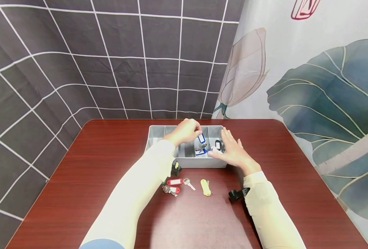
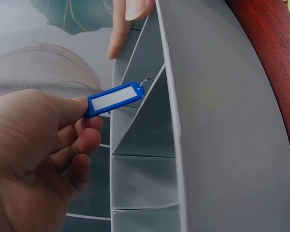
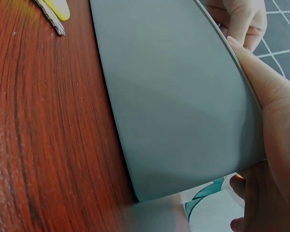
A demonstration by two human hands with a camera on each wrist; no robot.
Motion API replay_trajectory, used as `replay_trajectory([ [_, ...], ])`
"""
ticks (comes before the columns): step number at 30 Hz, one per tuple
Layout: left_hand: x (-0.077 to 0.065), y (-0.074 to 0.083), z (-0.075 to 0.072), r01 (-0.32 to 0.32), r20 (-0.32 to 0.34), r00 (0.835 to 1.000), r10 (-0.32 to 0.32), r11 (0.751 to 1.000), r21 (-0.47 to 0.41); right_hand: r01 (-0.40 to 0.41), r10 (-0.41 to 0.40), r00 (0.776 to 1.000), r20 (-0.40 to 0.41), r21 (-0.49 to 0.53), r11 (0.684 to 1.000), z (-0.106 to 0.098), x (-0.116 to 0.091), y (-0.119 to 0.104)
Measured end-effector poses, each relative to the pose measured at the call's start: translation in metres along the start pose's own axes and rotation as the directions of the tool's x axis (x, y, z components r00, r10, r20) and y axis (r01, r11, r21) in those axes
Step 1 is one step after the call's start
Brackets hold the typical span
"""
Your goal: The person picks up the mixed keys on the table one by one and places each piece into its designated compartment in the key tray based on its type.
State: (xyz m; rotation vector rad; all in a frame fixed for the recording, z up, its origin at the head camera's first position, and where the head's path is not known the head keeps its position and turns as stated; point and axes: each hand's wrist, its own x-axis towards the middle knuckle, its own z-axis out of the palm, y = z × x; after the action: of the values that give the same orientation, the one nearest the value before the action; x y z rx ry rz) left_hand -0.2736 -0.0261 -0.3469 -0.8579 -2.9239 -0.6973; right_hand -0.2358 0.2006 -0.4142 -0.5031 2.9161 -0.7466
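A blue key tag [image 2: 116, 100] with a white label is pinched between the thumb and fingers of my left hand [image 1: 186, 131]. The tag hangs above a compartment of the grey divided tray [image 1: 199, 162], its ring at the lower end. Another blue key tag [image 1: 200, 152] lies in that compartment. My right hand [image 1: 232, 152] rests at the tray's right front corner. Its thumb lies along the front rim, as the right wrist view shows, and the other fingers stretch along the right end. A black key tag [image 1: 218, 145] sits in the rightmost compartment.
In front of the tray, two red key tags [image 1: 175, 182] with keys lie on the dark red table [image 1: 109, 145]. A yellow key tag [image 1: 206, 187] lies to their right. A green item shows partly behind my left sleeve. A gridded curtain [image 1: 124, 69] hangs behind.
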Motion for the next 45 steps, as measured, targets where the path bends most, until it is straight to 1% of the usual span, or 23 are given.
replay_trajectory([
  [8,-0.002,0.0,0.005,0.019,0.021,1.0,-0.019,1.0,-0.003,0.012,-0.013,1.0,-0.009,-0.013,1.0,0.0,0.001,0.001],
  [17,-0.001,-0.003,0.013,0.051,0.037,0.998,-0.051,0.999,0.004,0.002,-0.002,1.0,-0.005,-0.017,1.0,0.002,0.002,0.002],
  [31,0.0,-0.005,0.022,0.044,0.035,0.998,-0.044,0.999,0.005,-0.001,0.001,1.0,-0.008,-0.022,1.0,0.003,0.001,0.002],
  [37,0.0,-0.006,0.026,0.044,0.028,0.999,-0.045,0.999,0.029,-0.004,0.004,1.0,-0.002,-0.016,1.0,0.002,-0.001,0.0],
  [45,-0.002,-0.008,0.024,0.049,-0.012,0.999,-0.049,0.999,0.002,-0.005,0.005,1.0,0.0,-0.014,1.0,0.0,-0.002,-0.001],
])
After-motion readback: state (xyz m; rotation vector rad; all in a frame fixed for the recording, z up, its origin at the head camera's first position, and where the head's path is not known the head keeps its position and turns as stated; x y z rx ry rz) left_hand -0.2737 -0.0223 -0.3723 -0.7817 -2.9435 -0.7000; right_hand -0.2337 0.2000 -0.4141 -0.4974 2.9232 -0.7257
